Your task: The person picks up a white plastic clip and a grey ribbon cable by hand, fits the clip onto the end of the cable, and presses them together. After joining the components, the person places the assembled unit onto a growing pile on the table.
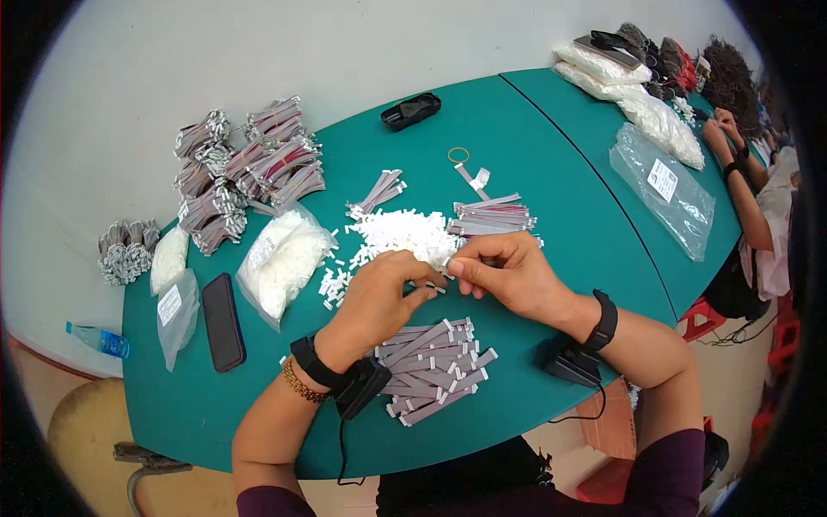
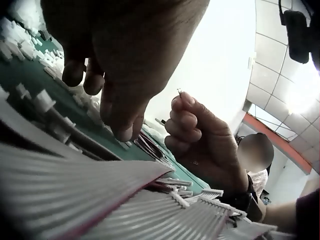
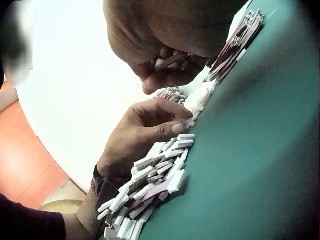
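My right hand pinches a grey-red flat ribbon cable between thumb and fingers, most of it hidden in the palm. In the left wrist view, a tiny end sticks out at the fingertips of that right hand. My left hand hovers at the near edge of a heap of small white connector housings, its thumb and index finger apart, nothing visible between them. Below the hands lies a loose pile of grey ribbon cables with white connectors. Behind the right hand lies a stack of ribbon cables.
Left of the heap are a bag of white parts, a phone and bundled cables against the wall. A black case and a rubber band lie farther back. Another person's hands work at the right.
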Demonstrator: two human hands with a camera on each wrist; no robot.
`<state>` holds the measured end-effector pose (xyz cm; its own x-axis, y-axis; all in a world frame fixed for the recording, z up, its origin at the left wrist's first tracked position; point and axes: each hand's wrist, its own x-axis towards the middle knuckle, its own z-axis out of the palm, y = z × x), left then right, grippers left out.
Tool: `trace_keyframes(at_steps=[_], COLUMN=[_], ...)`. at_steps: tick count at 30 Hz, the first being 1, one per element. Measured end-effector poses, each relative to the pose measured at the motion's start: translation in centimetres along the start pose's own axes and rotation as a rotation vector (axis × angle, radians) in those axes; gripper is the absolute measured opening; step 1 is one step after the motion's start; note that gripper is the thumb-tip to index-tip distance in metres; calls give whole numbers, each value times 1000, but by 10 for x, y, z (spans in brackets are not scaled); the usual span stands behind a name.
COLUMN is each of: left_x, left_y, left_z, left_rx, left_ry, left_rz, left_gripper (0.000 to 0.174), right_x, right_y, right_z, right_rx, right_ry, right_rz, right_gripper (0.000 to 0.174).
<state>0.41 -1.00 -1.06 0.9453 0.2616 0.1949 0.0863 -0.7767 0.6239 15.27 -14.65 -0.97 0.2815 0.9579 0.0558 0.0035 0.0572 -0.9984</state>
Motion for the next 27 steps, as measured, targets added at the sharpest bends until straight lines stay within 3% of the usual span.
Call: trace_keyframes(at_steps=[6,12,15,18,22,27], left_x=[-1,0,1,3,3,1], left_y=[3,8,6,2,5,4], left_z=[2,-1,-7,-17,-15,-14], left_rx=[50,-82,-607,-873,-1106,-1206], left_ry=[-26,-14,-70,-39,28,-29], left_rz=[-91,-109,-281,-261,-315,-355], left_gripper=[14,12,12,15,17,16], right_x=[-1,-1,-2,-3,-4,-4], right_y=[0,0,0,-4,-5,-3], right_z=[1,0,-2,-2,0,0], right_rx=[1,18,37,25,39,29], right_ry=[-8,-8,2,3,-15,-22], right_rz=[7,-4,-32,-35,-14,-18], right_gripper=[16,16,15,14,14,14])
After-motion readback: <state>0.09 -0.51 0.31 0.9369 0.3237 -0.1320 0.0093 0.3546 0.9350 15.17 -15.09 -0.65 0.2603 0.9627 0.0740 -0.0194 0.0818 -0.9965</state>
